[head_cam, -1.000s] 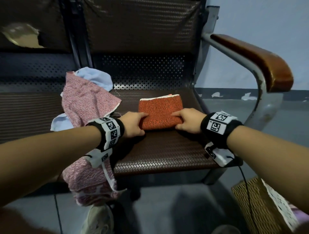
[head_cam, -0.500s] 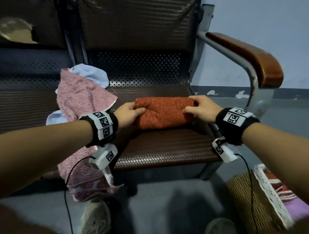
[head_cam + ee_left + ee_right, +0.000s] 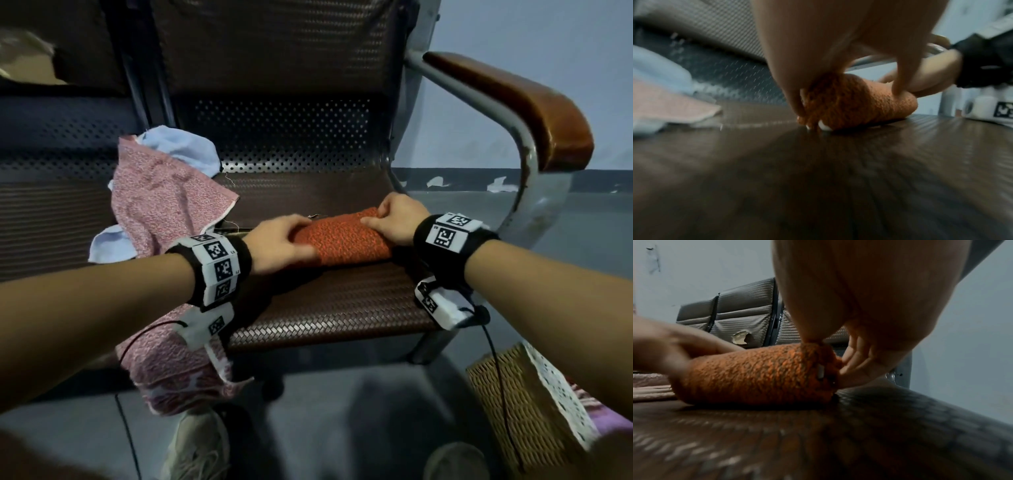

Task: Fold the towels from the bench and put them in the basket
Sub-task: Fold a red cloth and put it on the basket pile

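Head view: the folded orange towel (image 3: pixel 346 240) lies on the table (image 3: pixel 325 308), left hand (image 3: pixel 277 245) and right hand (image 3: pixel 399 219) gripping its ends, fingers (image 3: pixel 900 81) curled on it. Right of the table, the wicker basket (image 3: pixel 513 404) sits on the floor.
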A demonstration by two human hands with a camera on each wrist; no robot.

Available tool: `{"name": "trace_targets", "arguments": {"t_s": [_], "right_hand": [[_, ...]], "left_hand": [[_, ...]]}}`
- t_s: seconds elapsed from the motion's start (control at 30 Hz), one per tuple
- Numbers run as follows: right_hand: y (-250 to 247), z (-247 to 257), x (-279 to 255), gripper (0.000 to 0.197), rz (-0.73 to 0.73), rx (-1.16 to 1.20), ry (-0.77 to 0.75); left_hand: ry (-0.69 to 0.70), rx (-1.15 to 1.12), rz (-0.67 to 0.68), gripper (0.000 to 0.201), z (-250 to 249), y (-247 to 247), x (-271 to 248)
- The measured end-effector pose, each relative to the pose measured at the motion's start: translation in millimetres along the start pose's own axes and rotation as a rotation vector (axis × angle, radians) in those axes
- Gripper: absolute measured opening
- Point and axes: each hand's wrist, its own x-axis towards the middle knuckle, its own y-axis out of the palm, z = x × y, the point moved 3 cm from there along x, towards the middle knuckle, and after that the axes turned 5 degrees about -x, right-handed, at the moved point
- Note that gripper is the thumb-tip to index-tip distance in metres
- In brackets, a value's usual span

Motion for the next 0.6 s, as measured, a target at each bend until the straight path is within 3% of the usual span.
{"name": "trace_targets", "arguments": {"t_s": [0.07, 0.1, 0.17, 0.2, 0.27, 0.33, 0.47, 0.53, 0.6], "right_hand": [[-7, 6, -5, 0.036, -0.100, -0.028, -0.127], [-11, 13, -9, 0.036, -0.117, -0.059, -0.252], [-13, 29, -22, 0.039, -0.053, -0.129, -0.502], [-12, 36, -30, 0.046, 0.019, -0.132, -0.558], [-8, 42, -44, 0.070, 0.127, -0.122, -0.546], [-12, 38, -52, 0.078, 0.099, -0.151, -0.508], [-55, 16, -77, 0.062, 0.030, 0.055, -0.441], [-80, -2, -94, 0.065, 0.015, 0.269, -0.371], [-104, -26, -113, 0.055, -0.023, 0.429, -0.326]], "left_hand": [[0.017, 0.152, 0.065, 0.084, 0, 7, -2], [0.041, 0.235, 0.042, 0.081, 0, 8, -2], [0.076, 0.318, -0.040, 0.066, -6, 5, -3], [0.092, 0.317, -0.085, 0.060, -11, 1, -3], [0.139, 0.283, -0.151, 0.054, -25, -8, -6], [0.259, 0.236, -0.211, 0.054, -45, -16, -12], [0.540, 0.056, -0.323, 0.054, -102, -33, -19], [0.601, -0.098, -0.393, 0.055, -137, -33, -19], [0.638, -0.239, -0.441, 0.055, -176, -23, -19]]}}
